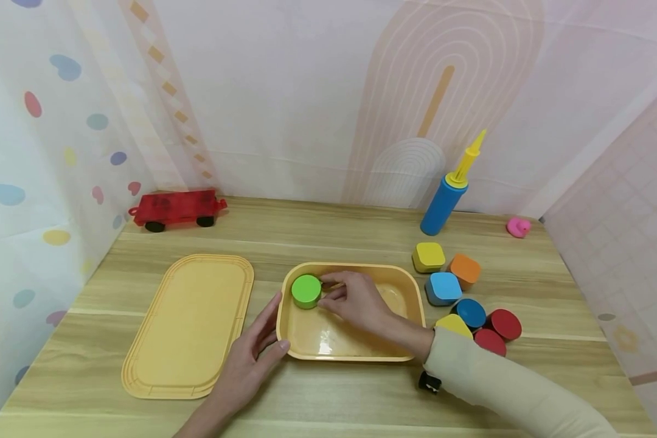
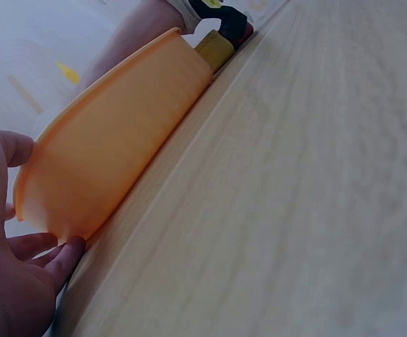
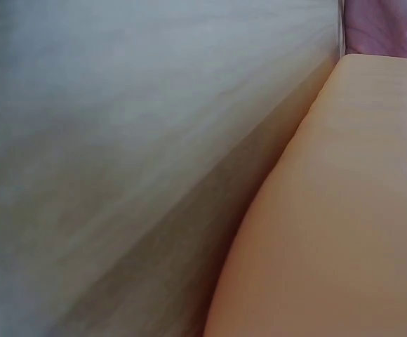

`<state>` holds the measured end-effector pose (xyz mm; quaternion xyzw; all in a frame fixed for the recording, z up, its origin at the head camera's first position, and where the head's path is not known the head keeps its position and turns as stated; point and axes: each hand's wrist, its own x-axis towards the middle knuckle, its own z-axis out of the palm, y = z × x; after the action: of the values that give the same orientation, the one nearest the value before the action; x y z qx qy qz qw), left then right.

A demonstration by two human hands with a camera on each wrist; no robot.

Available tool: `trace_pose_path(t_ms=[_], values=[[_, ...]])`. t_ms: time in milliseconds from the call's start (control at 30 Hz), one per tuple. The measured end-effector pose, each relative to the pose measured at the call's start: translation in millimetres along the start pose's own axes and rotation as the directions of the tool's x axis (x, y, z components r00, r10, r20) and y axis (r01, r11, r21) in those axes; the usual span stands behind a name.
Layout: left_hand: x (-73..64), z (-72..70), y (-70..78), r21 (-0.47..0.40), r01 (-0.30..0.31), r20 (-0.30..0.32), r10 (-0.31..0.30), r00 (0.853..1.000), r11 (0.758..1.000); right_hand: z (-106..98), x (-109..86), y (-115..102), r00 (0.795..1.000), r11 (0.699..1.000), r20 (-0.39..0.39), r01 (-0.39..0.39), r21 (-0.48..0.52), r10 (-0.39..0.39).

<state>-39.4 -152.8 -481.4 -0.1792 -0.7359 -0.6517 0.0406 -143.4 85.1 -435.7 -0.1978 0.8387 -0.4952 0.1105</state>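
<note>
In the head view, a shallow yellow plastic tub [image 1: 356, 357] stands at the middle of the table. My left hand [image 1: 250, 356] holds its near left corner, thumb at the front rim and fingers along the left wall. The left wrist view has this hand [image 2: 14, 232] around the end of the tub [image 2: 112, 140]. A round green block [image 1: 306, 290] sits inside at the far left corner. My right hand [image 1: 358, 301] reaches into the tub, thumb and forefinger apart with their tips right at the block's right side. The right wrist view shows mostly the tub's wall [image 3: 337, 196].
A flat yellow lid [image 1: 191, 322] lies left of the tub. Several blocks are grouped at right, including a light blue one [image 1: 443, 288] and an orange one [image 1: 464, 270]. Behind stand a red toy wagon [image 1: 176, 208], a blue pump [image 1: 443, 204] and a pink duck [image 1: 518, 227].
</note>
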Motion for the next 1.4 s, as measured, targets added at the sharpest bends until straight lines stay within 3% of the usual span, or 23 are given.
trace_pose_path(t_ms=[667, 1400], values=[[-0.2, -0.4, 0.2, 0.018, 0.007, -0.012, -0.006, 1.000, 1.000, -10, -4.2, -5, 0.999, 0.999, 0.050, -0.013, 0.044, 0.011], [-0.1, 0.2, -0.5, 0.019, 0.002, -0.013, -0.002, 1.000, 1.000, -42, -34.7, -18, 0.996, 0.994, -0.074, 0.059, 0.087, -0.053]])
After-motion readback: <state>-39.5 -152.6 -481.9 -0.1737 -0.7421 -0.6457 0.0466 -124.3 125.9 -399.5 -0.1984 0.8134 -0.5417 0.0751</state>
